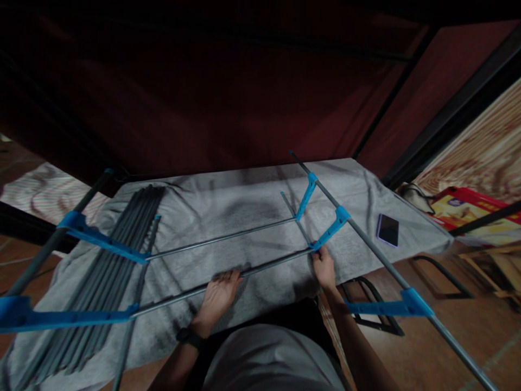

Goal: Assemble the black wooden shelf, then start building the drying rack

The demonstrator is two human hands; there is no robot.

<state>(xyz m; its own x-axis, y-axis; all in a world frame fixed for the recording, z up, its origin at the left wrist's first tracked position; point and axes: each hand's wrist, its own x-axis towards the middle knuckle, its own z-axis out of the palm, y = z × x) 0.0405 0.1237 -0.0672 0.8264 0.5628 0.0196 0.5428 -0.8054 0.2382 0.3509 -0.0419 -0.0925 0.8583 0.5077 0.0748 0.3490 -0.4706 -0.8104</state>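
Note:
A rack frame of grey metal tubes joined by blue plastic brackets spans the cloth in front of me. My left hand (223,290) is closed around the near cross tube (179,297), around its middle. At that tube's right end, my right hand (324,267) grips at the blue bracket (330,231); its fingertips are partly hidden beneath the joint. A second cross tube (222,238) runs parallel, farther off. Blue brackets (108,241) also join the tubes on the left side. Another bracket (382,308) sticks out from the long right tube (376,248).
A bundle of loose grey tubes (101,277) lies on the grey cloth (248,198) at left. A phone (388,230) rests near the right edge. Beyond stand a dark red panel (228,108), a red and yellow box (468,212) and a black metal frame (374,307).

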